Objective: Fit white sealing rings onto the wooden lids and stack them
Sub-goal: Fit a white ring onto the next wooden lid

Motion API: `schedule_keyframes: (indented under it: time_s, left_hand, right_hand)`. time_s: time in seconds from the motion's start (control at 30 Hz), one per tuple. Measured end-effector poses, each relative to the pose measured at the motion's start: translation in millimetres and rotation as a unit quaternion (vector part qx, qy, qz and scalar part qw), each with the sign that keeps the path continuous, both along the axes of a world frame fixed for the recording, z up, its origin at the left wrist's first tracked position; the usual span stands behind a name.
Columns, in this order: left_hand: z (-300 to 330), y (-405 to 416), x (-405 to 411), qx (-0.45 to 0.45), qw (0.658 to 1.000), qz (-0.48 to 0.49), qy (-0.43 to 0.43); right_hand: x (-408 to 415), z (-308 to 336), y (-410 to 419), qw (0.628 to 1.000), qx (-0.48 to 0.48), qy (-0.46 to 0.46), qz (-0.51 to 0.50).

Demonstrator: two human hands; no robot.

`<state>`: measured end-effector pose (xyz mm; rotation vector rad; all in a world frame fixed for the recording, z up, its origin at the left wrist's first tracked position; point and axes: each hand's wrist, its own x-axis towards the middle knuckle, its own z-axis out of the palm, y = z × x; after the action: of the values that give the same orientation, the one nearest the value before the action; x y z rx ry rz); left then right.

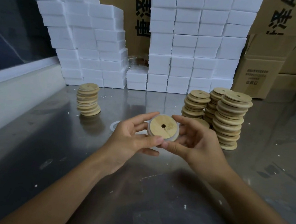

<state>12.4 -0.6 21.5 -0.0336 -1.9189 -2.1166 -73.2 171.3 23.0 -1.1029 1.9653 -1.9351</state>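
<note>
Left hand and right hand grip wooden lid, thumbs meeting under sealing ring.

scuffed steel worktop, dull reflections. white foam blocks stacked along the back; printed cardboard cartons behind and right. dark panel left.

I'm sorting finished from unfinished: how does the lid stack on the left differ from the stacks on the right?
The left stack is a single column; the right stacks are several columns crowded together. The left stack shows white between some lids, which may be rings; the right stacks look like bare wood. The left stack is shorter than the tallest right one. Both hold round wooden lids with a centre hole and lean unevenly.
</note>
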Motion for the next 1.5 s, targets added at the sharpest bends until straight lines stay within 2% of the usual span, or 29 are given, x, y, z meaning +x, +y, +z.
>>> schedule_keyframes:
  time_s: [0.5,0.83,1.0,1.2,1.5]
  left_hand:
    - [-1.5,-6.9,2.0,-0.098,0.994,0.050,-0.008]
    - [0.1,-7.1,2.3,-0.065,0.995,0.073,-0.014]
    - [3.1,-13.9,1.6,-0.056,0.988,0.147,-0.009]
    - [9.1,-29.9,2.2,-0.079,0.957,0.278,0.014]
    - [35.2,-93.9,-8.1,-0.084,0.865,0.491,0.050]
  right_hand:
    - [-5.4,-5.2,1.5,0.998,0.009,-0.053,0.039]
    - [-2.8,-3.0,0.5,0.996,0.026,-0.069,0.051]
    - [-4.3,-1.0,0.3,0.993,0.032,-0.109,0.017]
    - [-10.2,-9.5,-0.9,0.982,0.016,-0.178,-0.055]
    - [-17.1,-18.2,-3.8,0.979,0.020,-0.189,-0.070]
